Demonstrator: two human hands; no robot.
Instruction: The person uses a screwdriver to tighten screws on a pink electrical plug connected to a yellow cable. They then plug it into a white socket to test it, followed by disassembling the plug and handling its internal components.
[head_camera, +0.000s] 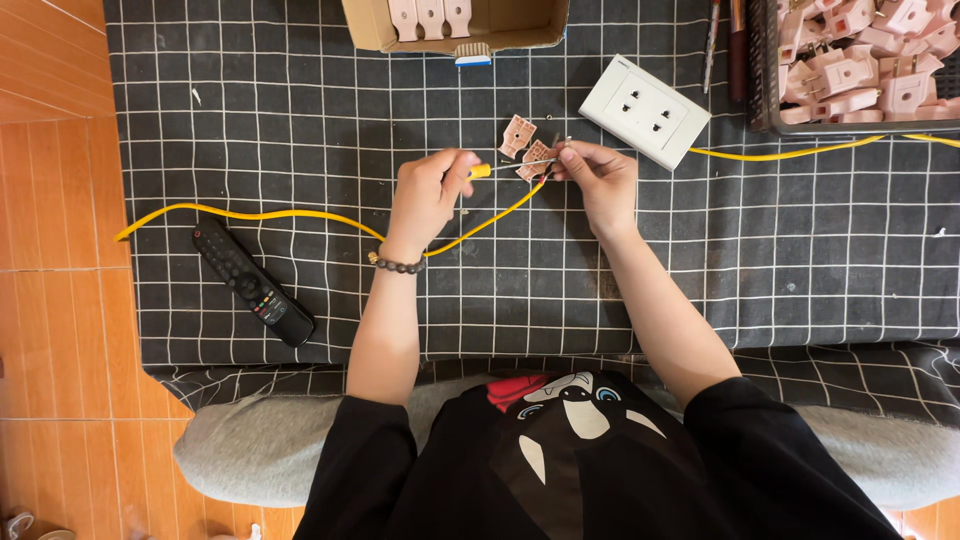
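Note:
My left hand (432, 190) grips a small screwdriver (510, 166) with a yellow handle, its thin shaft pointing right. My right hand (598, 175) pinches a small pink plug part (534, 163) together with the end of a yellow cable (300, 216). The screwdriver tip meets that part between my two hands. A second pink plug half (517, 135) lies loose on the black checked cloth (300, 120) just above them. A bead bracelet sits on my left wrist.
A white wall socket plate (645, 110) lies right of my hands, with another yellow cable (790, 153) running off right. A black basket (860, 60) holds several pink plugs. A cardboard box (455, 22) stands at the top. A black remote control (252, 283) lies left.

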